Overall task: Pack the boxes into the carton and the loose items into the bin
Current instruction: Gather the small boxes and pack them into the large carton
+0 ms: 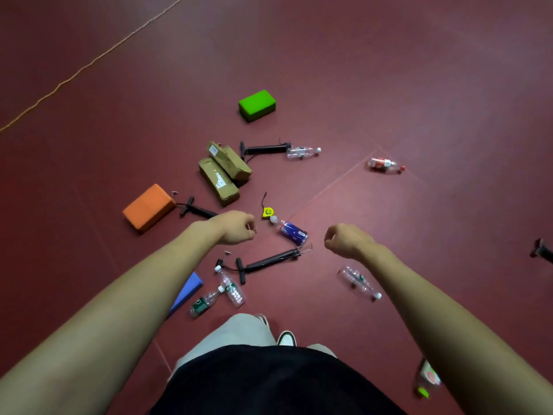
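Both arms reach forward over a dark red floor. My left hand (236,227) and my right hand (347,242) hang with fingers curled in and hold nothing. Ahead of the left hand lie two brown cardboard boxes (220,181), one partly across the other (232,161). An orange block (148,208) lies to the left, a green block (257,105) farther off. A yellow tape measure (267,212) and a blue-labelled bottle (291,232) lie between my hands. No carton or bin is in sight.
Black hand pumps (269,262) (264,149) (196,209) and clear bottles (302,152) (359,281) (232,290) (205,304) are scattered about. A red-labelled bottle (384,165) lies far right. A blue wedge (188,290) shows under my left arm. My feet (285,338) stand below.
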Demonstrator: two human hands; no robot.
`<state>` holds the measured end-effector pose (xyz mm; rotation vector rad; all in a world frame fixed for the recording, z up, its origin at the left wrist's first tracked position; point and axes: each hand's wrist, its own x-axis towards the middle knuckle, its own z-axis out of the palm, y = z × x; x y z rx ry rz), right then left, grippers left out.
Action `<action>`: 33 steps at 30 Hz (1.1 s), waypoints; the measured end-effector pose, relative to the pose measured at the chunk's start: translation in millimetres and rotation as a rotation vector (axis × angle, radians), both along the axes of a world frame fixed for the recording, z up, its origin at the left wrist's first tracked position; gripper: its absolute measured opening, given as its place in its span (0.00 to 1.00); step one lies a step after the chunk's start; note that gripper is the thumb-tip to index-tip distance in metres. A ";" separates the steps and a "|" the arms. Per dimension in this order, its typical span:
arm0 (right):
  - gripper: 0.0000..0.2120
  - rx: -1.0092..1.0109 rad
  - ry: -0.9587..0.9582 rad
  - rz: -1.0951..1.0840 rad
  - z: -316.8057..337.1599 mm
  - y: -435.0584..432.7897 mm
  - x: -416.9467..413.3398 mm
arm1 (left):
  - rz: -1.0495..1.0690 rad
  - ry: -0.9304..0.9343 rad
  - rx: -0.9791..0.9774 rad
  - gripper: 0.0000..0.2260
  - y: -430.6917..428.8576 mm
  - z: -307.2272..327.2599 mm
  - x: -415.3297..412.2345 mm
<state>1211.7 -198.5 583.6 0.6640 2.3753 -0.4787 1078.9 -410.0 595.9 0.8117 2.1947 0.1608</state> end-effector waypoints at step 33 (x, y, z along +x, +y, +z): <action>0.14 -0.056 -0.091 0.240 -149.4 20.1 -573.6 | 1.038 -0.257 0.247 0.04 -31.2 -146.7 -474.0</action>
